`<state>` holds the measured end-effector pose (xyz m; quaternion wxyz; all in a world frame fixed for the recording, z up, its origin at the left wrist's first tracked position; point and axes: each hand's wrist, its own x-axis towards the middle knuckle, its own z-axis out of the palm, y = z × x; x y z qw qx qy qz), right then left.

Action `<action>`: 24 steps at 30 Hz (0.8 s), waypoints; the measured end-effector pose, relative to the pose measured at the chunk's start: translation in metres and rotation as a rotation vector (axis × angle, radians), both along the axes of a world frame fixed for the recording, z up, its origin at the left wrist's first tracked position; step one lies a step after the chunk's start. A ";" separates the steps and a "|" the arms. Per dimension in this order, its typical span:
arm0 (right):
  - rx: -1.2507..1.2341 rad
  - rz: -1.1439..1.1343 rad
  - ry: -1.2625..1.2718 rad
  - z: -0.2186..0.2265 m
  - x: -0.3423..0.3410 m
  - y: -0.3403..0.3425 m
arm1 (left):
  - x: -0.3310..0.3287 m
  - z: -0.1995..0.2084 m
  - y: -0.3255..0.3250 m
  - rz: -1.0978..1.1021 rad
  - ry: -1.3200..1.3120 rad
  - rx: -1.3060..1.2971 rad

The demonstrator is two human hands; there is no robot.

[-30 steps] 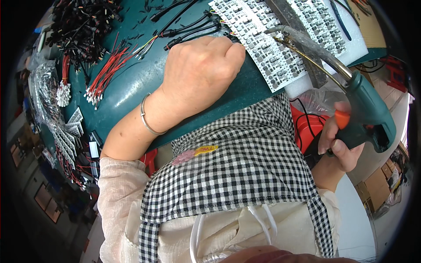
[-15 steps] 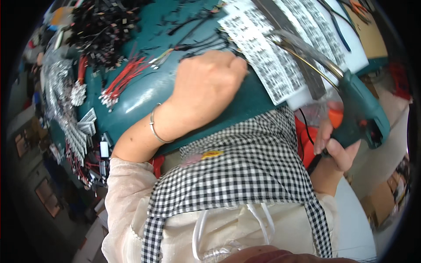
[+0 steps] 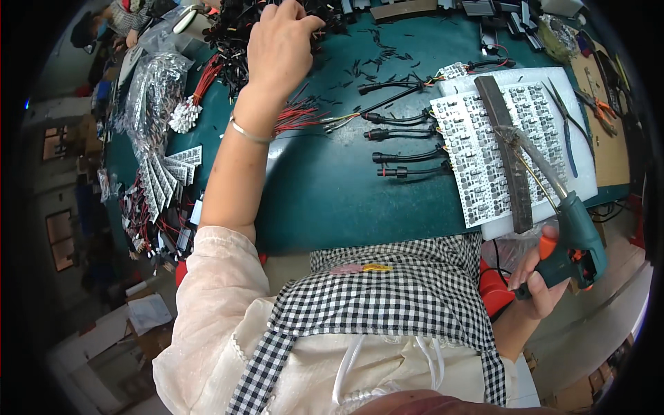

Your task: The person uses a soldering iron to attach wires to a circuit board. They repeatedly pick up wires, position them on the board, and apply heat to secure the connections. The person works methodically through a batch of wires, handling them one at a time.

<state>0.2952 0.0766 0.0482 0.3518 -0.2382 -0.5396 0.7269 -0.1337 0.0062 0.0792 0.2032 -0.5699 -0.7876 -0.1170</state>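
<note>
Dark bar crossed circuit-board panel. Left of panel, left hand overlay black cables, grip unclear; right hand gripped soldering gun.

Apron: black-and-white gingham check, wide bib, creased toward the lap. Matching check straps, left strap and right strap, run from the bib's top corners. Small pink patch and yellow patch side by side on front; lettering too small here. Under it, cream blouse, thin crinkly fabric, frilly trim near left shoulder seam. Left sleeve loose, gathered into narrow cuff around elbow. White cords hang at chest. Slim silver-toned bangle below bare left hand.
</note>
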 end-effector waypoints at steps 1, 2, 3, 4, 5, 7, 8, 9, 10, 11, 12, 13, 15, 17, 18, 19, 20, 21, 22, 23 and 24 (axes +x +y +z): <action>0.005 0.012 -0.002 0.000 0.002 0.000 | -0.013 -0.007 0.004 -0.007 0.063 0.014; 0.007 0.008 -0.005 0.001 0.002 0.000 | -0.024 -0.011 0.006 -0.013 0.126 0.027; 0.009 -0.002 -0.013 0.003 0.002 -0.001 | -0.030 -0.010 0.009 -0.047 0.135 0.036; 0.010 -0.010 -0.019 0.004 0.002 -0.002 | -0.033 -0.008 0.007 -0.086 0.074 0.050; 0.005 -0.024 -0.019 0.004 0.002 -0.003 | -0.035 -0.006 0.009 -0.167 0.058 0.166; -0.007 -0.054 -0.026 0.006 0.001 -0.005 | -0.029 0.002 0.009 -0.219 -0.071 0.335; -0.010 -0.051 -0.028 0.007 0.000 -0.006 | -0.025 0.010 0.009 -0.264 -0.029 0.377; -0.008 -0.051 -0.034 0.008 -0.002 -0.007 | -0.015 0.013 0.010 -0.230 -0.251 0.450; -0.007 -0.052 -0.039 0.010 -0.004 -0.007 | -0.005 0.012 0.011 -0.194 -0.474 0.516; -0.010 -0.091 -0.071 0.012 -0.008 -0.010 | 0.000 0.006 0.013 -0.290 -0.491 0.583; 0.003 -0.110 -0.077 0.015 -0.012 -0.012 | 0.028 0.022 0.012 -0.247 -0.922 0.519; 0.010 -0.115 -0.075 0.017 -0.015 -0.012 | 0.042 0.022 0.007 -0.323 -1.023 0.482; 0.068 -0.095 -0.099 0.020 -0.020 -0.011 | 0.071 0.019 0.000 -0.469 -1.307 0.368; 0.191 -0.213 -0.108 0.020 -0.024 -0.015 | 0.093 0.015 -0.009 -0.530 -1.568 0.131; 0.245 -0.253 -0.095 0.022 -0.031 -0.018 | 0.106 0.011 -0.014 -0.530 -1.699 0.112; 0.266 -0.241 -0.078 0.024 -0.035 -0.019 | 0.117 0.007 -0.017 -0.544 -1.803 0.060; 0.267 -0.237 -0.076 0.025 -0.040 -0.019 | 0.126 0.003 -0.020 -0.555 -1.907 0.007; 0.250 -0.221 -0.078 0.029 -0.046 -0.019 | 0.131 0.000 -0.023 -0.605 -1.957 -0.047; 0.240 -0.199 -0.092 0.031 -0.052 -0.019 | 0.137 0.000 -0.025 -0.573 -2.014 -0.118; 0.232 -0.168 -0.109 0.031 -0.058 -0.018 | 0.146 -0.001 -0.027 -0.557 -2.065 -0.136; 0.252 -0.124 -0.134 0.029 -0.063 -0.016 | 0.152 -0.001 -0.028 -0.531 -2.104 -0.149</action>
